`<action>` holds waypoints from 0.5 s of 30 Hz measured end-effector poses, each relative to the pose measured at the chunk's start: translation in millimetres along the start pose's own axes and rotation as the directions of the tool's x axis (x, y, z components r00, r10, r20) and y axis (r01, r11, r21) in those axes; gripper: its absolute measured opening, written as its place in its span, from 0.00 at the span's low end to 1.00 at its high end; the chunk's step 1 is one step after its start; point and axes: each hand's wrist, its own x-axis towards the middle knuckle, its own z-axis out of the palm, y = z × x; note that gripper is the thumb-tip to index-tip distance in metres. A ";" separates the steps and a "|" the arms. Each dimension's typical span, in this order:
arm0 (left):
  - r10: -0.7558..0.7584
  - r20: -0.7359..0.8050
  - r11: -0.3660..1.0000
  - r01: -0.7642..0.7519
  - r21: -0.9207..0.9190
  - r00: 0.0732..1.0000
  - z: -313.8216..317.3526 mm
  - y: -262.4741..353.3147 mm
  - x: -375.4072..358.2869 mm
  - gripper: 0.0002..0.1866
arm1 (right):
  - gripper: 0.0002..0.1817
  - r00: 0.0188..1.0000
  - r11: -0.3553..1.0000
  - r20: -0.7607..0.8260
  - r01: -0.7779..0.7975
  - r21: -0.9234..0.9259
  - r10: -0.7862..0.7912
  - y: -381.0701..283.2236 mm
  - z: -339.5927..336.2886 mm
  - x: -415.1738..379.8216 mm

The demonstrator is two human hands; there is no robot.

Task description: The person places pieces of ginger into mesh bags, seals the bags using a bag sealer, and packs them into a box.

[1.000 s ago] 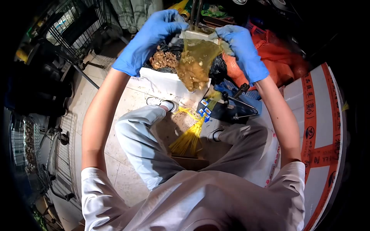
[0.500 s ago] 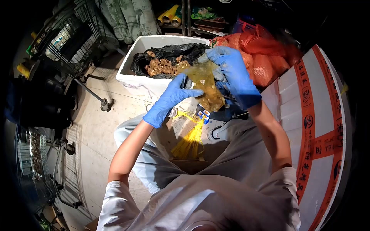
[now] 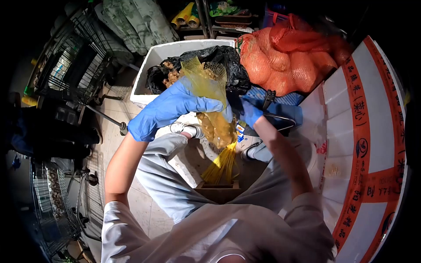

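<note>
My left hand (image 3: 173, 105), in a blue glove, is closed round the gathered upper part of a yellow mesh bag (image 3: 217, 129). Knobbly brown pieces like ginger fill the bag's lower end, and its loose mesh top stands up above my fingers. Just right of the bag is my right hand (image 3: 251, 113), also gloved in blue; shadow and the bag hide its fingers. A blue case or device (image 3: 285, 114) with a metal handle lies beside that hand. Below the bag, a bunch of yellow mesh netting (image 3: 221, 164) hangs over a small box (image 3: 219, 189) between my legs.
In front stands a white foam box (image 3: 142, 85) lined with a black plastic bag (image 3: 232, 65) that holds more brown pieces. Red mesh sacks (image 3: 285, 65) lie at the back right. White cartons with red tape (image 3: 357, 149) line the right side. Shopping carts (image 3: 79, 57) stand at left.
My left hand has turned and now grips the bag's upper part. My right hand has let go of the mesh top and moved down to the bag's right side. The view has shifted slightly.
</note>
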 end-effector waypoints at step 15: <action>-0.161 -0.146 0.987 0.160 -0.019 0.976 52.4 -142.7 -14.7 0.08 | 0.18 0.524 0.930 -0.851 0.306 0.206 0.016 49.6 45.7 -162.1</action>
